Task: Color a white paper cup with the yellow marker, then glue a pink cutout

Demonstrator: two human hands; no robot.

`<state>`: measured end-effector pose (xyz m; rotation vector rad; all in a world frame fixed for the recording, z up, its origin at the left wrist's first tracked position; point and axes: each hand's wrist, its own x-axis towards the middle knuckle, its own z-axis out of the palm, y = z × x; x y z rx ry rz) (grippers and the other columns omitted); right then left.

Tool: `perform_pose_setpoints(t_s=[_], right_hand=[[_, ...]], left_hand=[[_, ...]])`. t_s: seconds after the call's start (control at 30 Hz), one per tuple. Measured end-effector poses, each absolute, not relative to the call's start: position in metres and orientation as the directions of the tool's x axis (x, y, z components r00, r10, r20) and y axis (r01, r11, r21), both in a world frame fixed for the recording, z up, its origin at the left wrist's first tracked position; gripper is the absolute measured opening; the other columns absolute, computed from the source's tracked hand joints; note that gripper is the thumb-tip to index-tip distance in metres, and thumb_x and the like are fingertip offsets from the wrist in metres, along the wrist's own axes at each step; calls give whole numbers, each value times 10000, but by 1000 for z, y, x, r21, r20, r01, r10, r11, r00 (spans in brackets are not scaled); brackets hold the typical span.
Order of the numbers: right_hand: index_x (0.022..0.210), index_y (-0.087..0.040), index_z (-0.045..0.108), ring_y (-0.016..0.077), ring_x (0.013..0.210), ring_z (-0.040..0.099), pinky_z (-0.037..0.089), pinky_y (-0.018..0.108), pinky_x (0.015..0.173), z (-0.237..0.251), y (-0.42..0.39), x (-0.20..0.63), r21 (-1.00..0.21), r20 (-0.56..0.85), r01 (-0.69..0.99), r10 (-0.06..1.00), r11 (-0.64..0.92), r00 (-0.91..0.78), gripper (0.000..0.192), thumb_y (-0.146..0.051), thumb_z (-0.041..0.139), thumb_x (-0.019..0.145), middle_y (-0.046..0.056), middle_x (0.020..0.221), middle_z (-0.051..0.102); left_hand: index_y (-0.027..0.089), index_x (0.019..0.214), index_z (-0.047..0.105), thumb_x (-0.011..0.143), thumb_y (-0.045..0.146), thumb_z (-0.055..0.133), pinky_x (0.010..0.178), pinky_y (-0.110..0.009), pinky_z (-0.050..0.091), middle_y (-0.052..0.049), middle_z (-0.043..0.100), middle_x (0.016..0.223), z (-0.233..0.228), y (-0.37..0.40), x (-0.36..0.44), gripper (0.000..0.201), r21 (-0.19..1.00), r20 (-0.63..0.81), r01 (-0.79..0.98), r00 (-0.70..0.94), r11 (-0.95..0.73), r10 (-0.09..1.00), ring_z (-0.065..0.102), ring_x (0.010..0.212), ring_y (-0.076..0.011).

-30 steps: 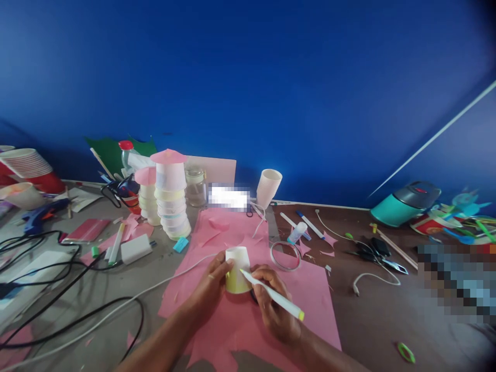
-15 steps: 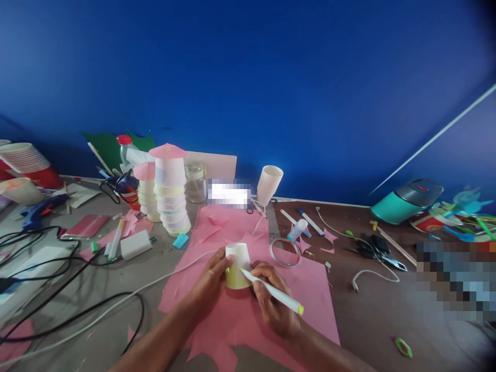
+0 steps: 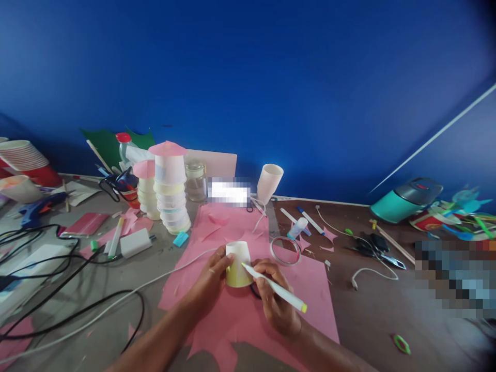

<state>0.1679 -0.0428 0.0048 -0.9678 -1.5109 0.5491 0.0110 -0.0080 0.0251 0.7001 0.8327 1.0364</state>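
While left fingers (image 3: 217,263) clamp the upturned cup (image 3: 237,263), right fingers (image 3: 267,274) pinch the marker (image 3: 273,287); lower half's yellow, top's blank.

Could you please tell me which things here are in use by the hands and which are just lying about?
In use: cup, held by the left hand; marker in the right hand; pink paper underneath.

Lying about: cup stack, jar, tape ring, scissors, glue gun.
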Motion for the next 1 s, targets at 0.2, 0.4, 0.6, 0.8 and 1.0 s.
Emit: perform_pose_setpoints(t_s=[0.2, 0.4, 0.6, 0.8, 1.0], right_hand=[[988, -260, 627, 160, 649, 634, 509, 261, 557, 6, -41, 168, -791, 570, 298, 820, 534, 43, 116, -219, 528, 942, 14, 841, 668], [960, -241, 632, 171, 662, 637, 514, 268, 578, 11, -39, 167, -772, 590, 338, 805, 539, 66, 128, -206, 510, 940, 14, 790, 659], [942, -231, 627, 168, 659, 628, 505, 267, 574, 12, -40, 166, -790, 575, 301, 816, 535, 61, 121, -215, 507, 951, 22, 800, 656], [966, -235, 629, 169, 668, 629, 506, 281, 596, 9, -42, 168, -784, 575, 304, 818, 542, 25, 125, -224, 506, 956, 26, 831, 662], [956, -220, 624, 165, 680, 625, 507, 272, 586, 11, -41, 170, -784, 566, 305, 825, 540, -5, 135, -238, 491, 972, 34, 824, 653]], left_hand=[[210, 899, 676, 777, 366, 752, 618, -241, 416, 27, 628, 735, 30, -9, 11, 213, 821, -261, -447, 261, 356, 929, 517, 643, -140], [214, 909, 677, 785, 348, 744, 616, -240, 403, 27, 630, 758, 31, -9, 11, 195, 816, -264, -453, 259, 358, 929, 510, 663, -143], [208, 888, 678, 768, 335, 745, 616, -253, 388, 16, 642, 753, 29, -9, 12, 187, 819, -267, -453, 245, 353, 932, 511, 648, -150], [209, 902, 670, 792, 318, 713, 607, -256, 378, 2, 661, 795, 26, -8, 11, 161, 826, -258, -441, 256, 350, 931, 498, 635, -150], [200, 823, 639, 807, 326, 708, 600, -241, 385, 35, 585, 701, 28, -9, 10, 144, 825, -251, -447, 259, 346, 933, 459, 616, -130]])
